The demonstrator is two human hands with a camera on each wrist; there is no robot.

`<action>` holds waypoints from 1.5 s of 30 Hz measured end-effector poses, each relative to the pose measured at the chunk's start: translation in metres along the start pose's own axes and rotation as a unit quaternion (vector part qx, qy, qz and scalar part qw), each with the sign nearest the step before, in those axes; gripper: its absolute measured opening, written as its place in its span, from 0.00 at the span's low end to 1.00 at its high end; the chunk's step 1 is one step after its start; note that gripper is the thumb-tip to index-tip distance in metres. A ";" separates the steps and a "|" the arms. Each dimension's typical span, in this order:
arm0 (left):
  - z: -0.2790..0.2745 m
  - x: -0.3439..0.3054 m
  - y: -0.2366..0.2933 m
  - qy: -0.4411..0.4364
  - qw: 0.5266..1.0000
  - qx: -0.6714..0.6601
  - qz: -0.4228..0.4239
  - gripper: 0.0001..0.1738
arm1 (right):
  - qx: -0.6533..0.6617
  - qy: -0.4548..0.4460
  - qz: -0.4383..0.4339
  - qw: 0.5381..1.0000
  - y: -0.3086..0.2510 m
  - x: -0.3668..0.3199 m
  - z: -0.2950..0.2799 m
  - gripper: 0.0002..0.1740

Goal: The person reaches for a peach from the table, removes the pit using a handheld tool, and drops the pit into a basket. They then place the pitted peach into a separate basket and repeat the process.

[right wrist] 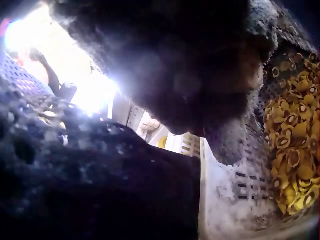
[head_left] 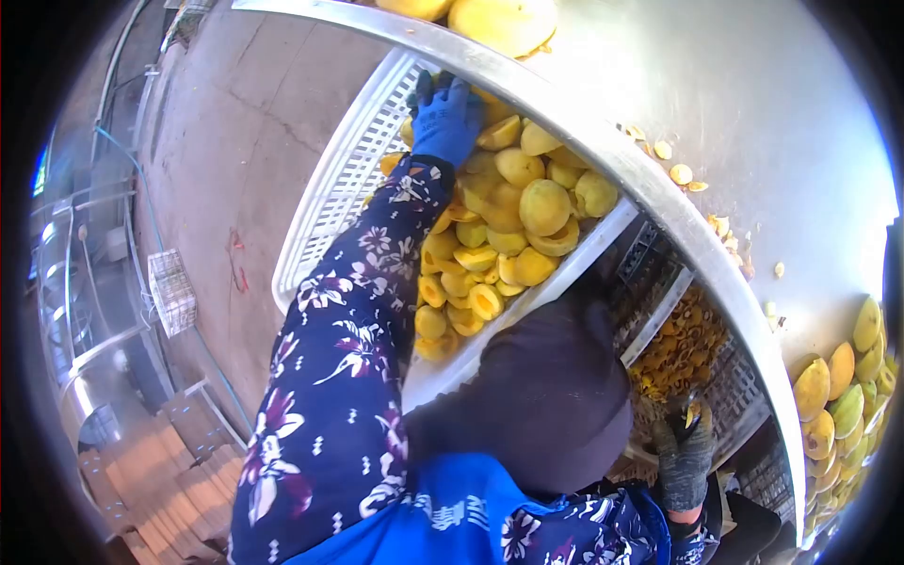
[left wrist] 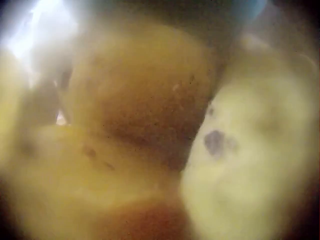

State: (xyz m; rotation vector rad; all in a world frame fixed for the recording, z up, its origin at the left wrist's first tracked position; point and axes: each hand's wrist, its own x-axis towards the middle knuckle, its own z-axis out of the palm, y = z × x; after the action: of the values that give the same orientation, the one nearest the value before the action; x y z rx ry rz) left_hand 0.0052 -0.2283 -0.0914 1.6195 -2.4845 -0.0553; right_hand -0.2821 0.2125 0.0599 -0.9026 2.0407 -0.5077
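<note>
Left hand is resting among fruit piled around it, right hand is hovering by scraps, can't tell either grip; fruit's probably light, slick, bruisable, best cupped by rounded sides.

In the head view, the left hand's fingertips are too dark to tell from the fruit at the crate's far end, the table hides part of that crate, and a small yellow piece at the right hand is too small to identify. The left wrist view blurs the fruit and cuts it off at the edges; in the right wrist view, deep shadow obscures the right hand's fingers.
</note>
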 end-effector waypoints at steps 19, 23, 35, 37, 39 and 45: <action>-0.242 -0.077 0.138 0.083 0.921 -0.349 0.152 0.21 | 0.016 0.112 -0.256 0.960 -0.080 -0.048 -0.070 0.18; -0.287 -0.065 0.281 -0.153 0.825 -0.430 0.333 0.26 | 0.057 0.195 -0.286 0.936 -0.072 -0.052 -0.074 0.18; -0.218 -0.061 0.515 -0.286 0.823 -0.227 0.435 0.38 | 0.180 0.300 -0.210 0.913 -0.043 -0.085 -0.110 0.19; -0.193 -0.050 0.511 -0.183 0.816 -0.231 0.497 0.38 | 0.194 0.300 -0.209 0.910 -0.045 -0.088 -0.115 0.20; -0.195 -0.052 0.502 -0.170 0.798 -0.378 0.438 0.30 | 0.234 0.303 -0.211 0.900 -0.042 -0.089 -0.115 0.22; -0.224 -0.074 0.436 -0.472 0.350 -0.807 0.060 0.28 | 0.378 0.214 -0.134 0.890 -0.035 -0.086 -0.114 0.25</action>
State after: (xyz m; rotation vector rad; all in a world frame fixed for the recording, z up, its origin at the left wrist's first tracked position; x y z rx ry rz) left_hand -0.3227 0.0316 0.1743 0.1822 -1.0518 -2.7910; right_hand -0.3261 0.2573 0.1927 -0.6060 1.8209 -1.6418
